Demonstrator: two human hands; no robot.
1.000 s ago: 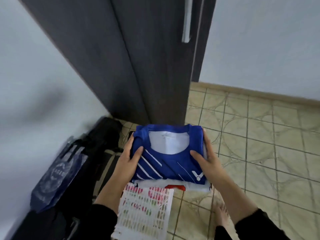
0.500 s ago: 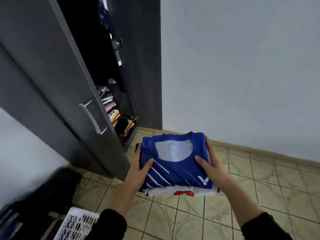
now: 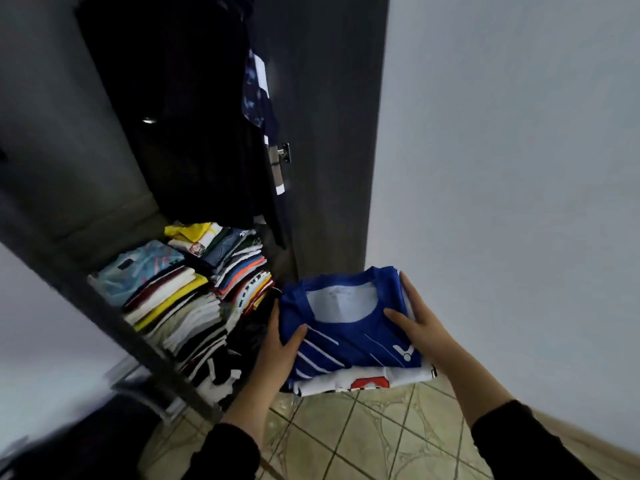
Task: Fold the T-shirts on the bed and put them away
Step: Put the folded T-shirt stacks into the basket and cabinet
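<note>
Left hand (image 3: 277,344) and right hand (image 3: 417,325) grip the folded T-shirts (image 3: 349,336) at opposite side edges. The wardrobe shelf (image 3: 194,386), apparently full of stacks (image 3: 180,296), lies just left, nearest the left hand.

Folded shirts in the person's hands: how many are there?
2 show: a blue shirt on top and a white shirt with a red patch beneath it, its edge peeking out. More could be hidden between or below.
</note>
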